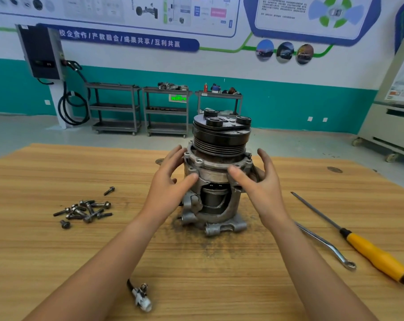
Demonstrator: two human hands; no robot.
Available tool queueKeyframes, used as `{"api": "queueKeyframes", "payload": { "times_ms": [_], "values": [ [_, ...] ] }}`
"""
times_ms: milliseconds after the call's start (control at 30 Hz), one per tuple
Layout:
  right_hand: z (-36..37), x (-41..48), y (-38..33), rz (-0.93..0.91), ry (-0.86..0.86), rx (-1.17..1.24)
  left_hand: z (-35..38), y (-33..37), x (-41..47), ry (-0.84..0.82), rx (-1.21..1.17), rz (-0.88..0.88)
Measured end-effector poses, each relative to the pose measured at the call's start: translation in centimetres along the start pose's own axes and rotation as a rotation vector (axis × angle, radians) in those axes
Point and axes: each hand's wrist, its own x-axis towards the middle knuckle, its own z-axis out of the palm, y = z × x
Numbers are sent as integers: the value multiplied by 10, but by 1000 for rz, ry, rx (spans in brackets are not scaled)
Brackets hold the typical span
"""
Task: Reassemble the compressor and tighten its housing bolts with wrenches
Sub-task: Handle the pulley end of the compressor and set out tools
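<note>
The compressor (216,179) stands upright on the wooden table (57,239), black pulley (220,135) on top, and its grey cutaway housing shows the inner cylinder. My left hand (168,179) lies against the housing's left side, thumb on the front flange, fingers spread. My right hand (259,179) flanks the right side, thumb pressing the flange, fingers relaxed and straight. Several housing bolts (85,210) lie in a loose pile to the left. A ring wrench (328,247) lies on the table to the right.
A yellow-handled screwdriver (367,246) lies at the right, beside the wrench. A white connector with a black lead (141,296) sits near the front edge. Dark grime is spread under the compressor. Metal carts (166,112) stand by the far wall.
</note>
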Motion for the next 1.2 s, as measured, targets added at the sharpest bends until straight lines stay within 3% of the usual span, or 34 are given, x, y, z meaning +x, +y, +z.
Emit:
{"api": "queueKeyframes", "payload": {
  "times_ms": [200, 367, 433, 567, 700, 833, 1000, 1200],
  "values": [
    [4, -2, 11, 8, 111, -1, 5, -7, -3, 84, -11, 52],
    [-1, 8, 13, 177, 237, 176, 16, -6, -16, 183, 200, 348],
    [-11, 15, 9, 270, 186, 214, 14, -6, -12, 171, 199, 288],
    [-15, 16, 8, 281, 73, 252, 0, -7, 5, 7, -18, -87],
    [-5, 15, 10, 301, 79, 309, -7, -8, 11, -43, -43, -92],
    [-8, 21, 12, 342, 84, 327, -3, -8, 6, 32, -78, -27],
    [-12, 39, 4, 469, 23, 189, 2, -8, 1, 128, 76, 82],
    [-13, 21, 5, 220, -163, 56, 1, -9, 2, 105, 92, 78]
  ]
}}
